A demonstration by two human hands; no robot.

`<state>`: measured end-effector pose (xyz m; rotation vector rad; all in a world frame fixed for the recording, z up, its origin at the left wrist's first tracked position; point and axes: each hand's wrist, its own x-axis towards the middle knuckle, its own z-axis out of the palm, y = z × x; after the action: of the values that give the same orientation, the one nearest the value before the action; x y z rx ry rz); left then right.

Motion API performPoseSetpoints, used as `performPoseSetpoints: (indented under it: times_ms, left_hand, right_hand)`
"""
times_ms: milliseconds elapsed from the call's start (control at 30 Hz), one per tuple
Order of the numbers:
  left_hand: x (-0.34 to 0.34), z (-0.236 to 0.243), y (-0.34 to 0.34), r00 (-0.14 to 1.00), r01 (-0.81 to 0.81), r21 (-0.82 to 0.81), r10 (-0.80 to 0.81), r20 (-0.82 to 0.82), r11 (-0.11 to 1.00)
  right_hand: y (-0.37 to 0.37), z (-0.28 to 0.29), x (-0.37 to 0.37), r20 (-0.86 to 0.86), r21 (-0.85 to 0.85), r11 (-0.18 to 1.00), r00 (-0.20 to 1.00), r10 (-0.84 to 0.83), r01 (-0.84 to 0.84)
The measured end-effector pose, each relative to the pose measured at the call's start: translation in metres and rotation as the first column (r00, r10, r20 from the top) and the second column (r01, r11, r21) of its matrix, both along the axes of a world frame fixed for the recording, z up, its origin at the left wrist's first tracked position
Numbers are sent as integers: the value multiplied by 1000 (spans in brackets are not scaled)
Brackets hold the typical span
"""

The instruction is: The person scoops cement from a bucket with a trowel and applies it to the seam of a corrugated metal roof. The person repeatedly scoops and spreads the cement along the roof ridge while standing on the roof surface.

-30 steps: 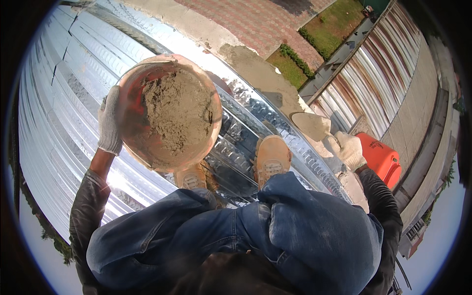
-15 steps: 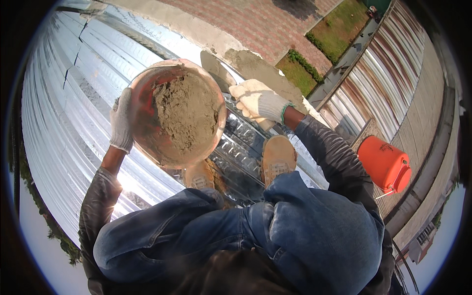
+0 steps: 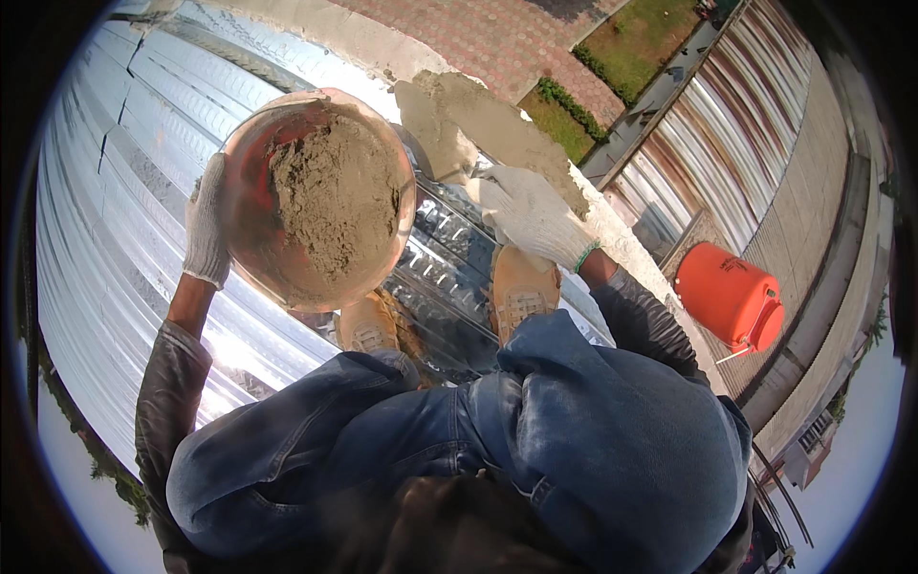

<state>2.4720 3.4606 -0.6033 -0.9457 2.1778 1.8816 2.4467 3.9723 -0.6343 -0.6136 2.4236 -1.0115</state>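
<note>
1. Right hand [image 3: 534, 215] and trowel [image 3: 430, 134] have swung from beside the jug, right of centre a second ago, to the upper middle of the frame
2. Its gloved fingers are closed around the trowel's handle, which is mostly hidden by the glove
3. Trowel blade overlaps the near end of a wet mortar strip [image 3: 521, 143] at upper centre; whether they touch, I cannot tell
4. Left hand [image 3: 207, 225], also gloved, is clamped on the left side of the bowl [image 3: 251, 215], its fingertips out of sight
5. Bowl sits left of centre, tipped toward the camera, with a rough grey heap of mortar [image 3: 335, 196] inside
6. Two tan boots [image 3: 524, 287] stand on shiny metal sheets [image 3: 143, 258], just below and right of the bowl
7. Orange jug [image 3: 727, 292] lies at the right of the frame, well apart from both hands
8. Brick paving [image 3: 478, 43] and grass [image 3: 645, 38] fill the top
</note>
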Motion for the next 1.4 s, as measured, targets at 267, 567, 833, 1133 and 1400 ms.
performPoseSetpoints:
  times_ms: [267, 567, 833, 1133, 1400]
  left_hand:
    - [-30, 67, 69, 983, 173, -147, -180, -31, 974]
    - [-34, 117, 164, 895, 316, -508, -429, -120, 802]
    - [-34, 114, 194, 937, 228, -464, -322, -133, 856]
    - [-25, 112, 204, 940, 248, -381, -317, -128, 891]
    - [-36, 117, 188, 926, 334, -231, -364, -99, 914]
  right_hand:
    - [67, 112, 28, -159, 52, 996, 986, -58, 67]
    - [19, 188, -18, -273, 687, 684, 785, 556, -246]
    - [6, 129, -49, -152, 288, 790, 789, 596, -542]
    - [5, 134, -6, 322, 169, 816, 814, 484, -552]
    - [-1, 181, 9, 241, 412, 732, 839, 487, -543]
